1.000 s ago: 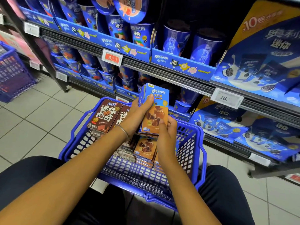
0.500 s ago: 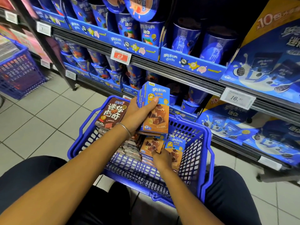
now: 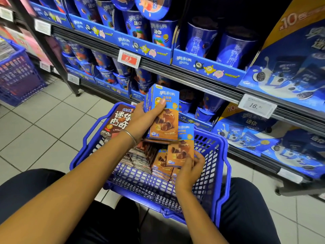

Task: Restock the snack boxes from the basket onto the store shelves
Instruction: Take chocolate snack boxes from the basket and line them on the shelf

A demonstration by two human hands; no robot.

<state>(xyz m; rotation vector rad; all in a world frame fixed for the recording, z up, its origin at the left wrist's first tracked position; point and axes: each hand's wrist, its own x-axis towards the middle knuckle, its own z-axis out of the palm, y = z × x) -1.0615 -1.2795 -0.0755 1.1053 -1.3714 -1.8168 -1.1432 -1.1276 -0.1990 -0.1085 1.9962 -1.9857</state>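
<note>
Boxes (image 3: 164, 118) stand gathered in my left hand (image 3: 143, 121), fingers (image 3: 140, 108) curled round them above the basket (image 3: 223, 155), while my right hand (image 3: 190, 171) pinches another box (image 3: 181, 150), so one reach stocks the shelf (image 3: 193, 80).

head-worn view, looking forward and down, basket (image 3: 219, 155) close below

The blue box (image 3: 163, 111) above the basket (image 3: 149, 187) reads 奥利奥 and 可可脆; the second box (image 3: 181, 150) over the basket's right is too blurred. The brown box (image 3: 119, 118) at the basket's far left reads 迷你曲奇. Beyond the basket, a tray (image 3: 207, 67) reads 奥利奥, a white tag (image 3: 256, 106) 16, perhaps 16.90, a big pack (image 3: 295, 55) x10
</note>
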